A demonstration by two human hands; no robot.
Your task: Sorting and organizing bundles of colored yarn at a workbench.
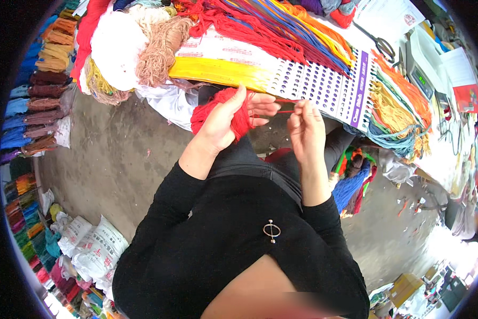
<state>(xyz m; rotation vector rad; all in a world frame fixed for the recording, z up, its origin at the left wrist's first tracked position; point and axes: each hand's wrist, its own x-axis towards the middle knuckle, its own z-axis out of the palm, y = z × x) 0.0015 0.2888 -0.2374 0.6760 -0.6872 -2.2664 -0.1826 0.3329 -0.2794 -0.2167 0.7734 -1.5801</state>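
My left hand (217, 121) is in the middle, in front of the table edge, with a thick bundle of red yarn (242, 118) looped round its palm. Its thumb points up and its fingers reach toward the right. Red strands (287, 112) stretch from that bundle across a small gap to my right hand (309, 130), whose fingertips pinch them. Just beyond both hands lies a white card with rows of holes (316, 87) and a purple strip, at the table's front edge. Yellow threads (217, 73) run from the card's left side.
Red, blue and orange threads (281, 32) lie across the table behind the card. White yarn (119, 50) and tan yarn (164, 48) are piled at left. Scissors (382, 47) and a scale (421, 80) sit at right. White sacks (98, 247) stand on the floor at lower left.
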